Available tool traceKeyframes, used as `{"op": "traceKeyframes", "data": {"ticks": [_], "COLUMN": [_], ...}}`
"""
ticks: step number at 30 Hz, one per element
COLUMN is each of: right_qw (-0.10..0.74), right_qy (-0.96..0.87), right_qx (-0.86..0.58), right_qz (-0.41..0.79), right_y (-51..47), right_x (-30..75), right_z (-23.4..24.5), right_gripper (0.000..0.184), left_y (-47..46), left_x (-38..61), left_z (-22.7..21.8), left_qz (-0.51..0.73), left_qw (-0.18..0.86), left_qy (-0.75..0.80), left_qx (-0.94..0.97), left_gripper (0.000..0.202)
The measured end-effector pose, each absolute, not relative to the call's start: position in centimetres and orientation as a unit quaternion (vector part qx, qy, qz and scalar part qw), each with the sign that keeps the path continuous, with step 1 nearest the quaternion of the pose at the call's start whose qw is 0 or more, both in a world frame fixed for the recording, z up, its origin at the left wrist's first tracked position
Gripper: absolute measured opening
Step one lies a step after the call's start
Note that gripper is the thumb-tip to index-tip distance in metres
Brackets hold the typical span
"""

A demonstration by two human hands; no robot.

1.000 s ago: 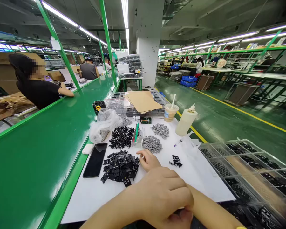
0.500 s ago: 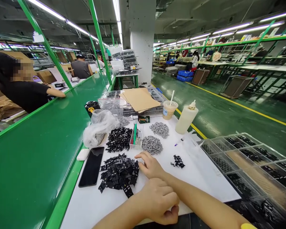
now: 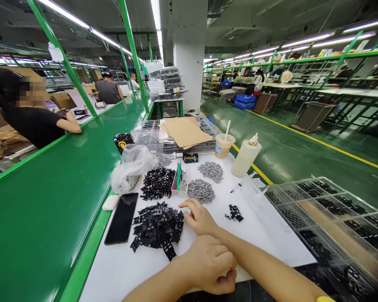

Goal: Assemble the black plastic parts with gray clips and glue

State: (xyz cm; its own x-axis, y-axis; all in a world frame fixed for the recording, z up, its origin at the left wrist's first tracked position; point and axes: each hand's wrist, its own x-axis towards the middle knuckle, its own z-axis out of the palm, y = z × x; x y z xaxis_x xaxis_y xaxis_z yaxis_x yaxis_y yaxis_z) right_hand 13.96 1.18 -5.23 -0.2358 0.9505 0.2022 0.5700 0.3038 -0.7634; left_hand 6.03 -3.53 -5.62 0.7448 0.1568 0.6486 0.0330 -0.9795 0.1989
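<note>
My right hand [image 3: 199, 216] rests over the white worktop [image 3: 264, 235], its fingers stretched forward and slightly apart, holding nothing. Its fingertips are beside a pile of flat black plastic parts [image 3: 157, 226]. Nearer to me, my left hand [image 3: 211, 266] is curled into a loose fist, with nothing visible in it; its wrist lies close to my right forearm. Ahead are a heap of small black parts [image 3: 157, 183], two heaps of small grey pieces [image 3: 201, 191], and a clear box [image 3: 179, 191] with green and red tools. A few black pieces [image 3: 234, 213] lie to the right.
A phone [image 3: 122, 219] lies at the left, near a plastic bag [image 3: 134, 165]. A drink cup [image 3: 224, 146], a squeeze bottle [image 3: 246, 157] and a syringe [image 3: 236, 187] are at the right. Divided trays [image 3: 330, 214] stand beyond the edge; a green conveyor [image 3: 59, 201] runs along the left.
My hands stay in the same pose. Across the conveyor, a co-worker's forearm has shifted and a hand is now raised. The view has moved very slightly.
</note>
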Motion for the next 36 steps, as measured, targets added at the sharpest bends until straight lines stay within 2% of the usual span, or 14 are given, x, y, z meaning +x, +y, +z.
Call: {"op": "traceKeyframes", "data": {"ticks": [8,36], "right_qw": [0.333,0.343], "right_qy": [-0.731,-0.731], "right_qx": [-0.521,-0.516], "right_qz": [0.29,0.285], "right_y": [1.1,1.3], "right_x": [14.0,14.2], "right_z": [-5.1,-5.0], "right_gripper": [0.027,0.027], "left_y": [-3.6,-3.7], "left_x": [6.1,6.4], "left_z": [-4.7,-3.9], "left_qz": [0.435,0.459], "left_qw": [0.109,0.117], "left_qy": [0.036,0.033], "left_qx": [0.893,0.88], "left_gripper": [0.007,0.006]}}
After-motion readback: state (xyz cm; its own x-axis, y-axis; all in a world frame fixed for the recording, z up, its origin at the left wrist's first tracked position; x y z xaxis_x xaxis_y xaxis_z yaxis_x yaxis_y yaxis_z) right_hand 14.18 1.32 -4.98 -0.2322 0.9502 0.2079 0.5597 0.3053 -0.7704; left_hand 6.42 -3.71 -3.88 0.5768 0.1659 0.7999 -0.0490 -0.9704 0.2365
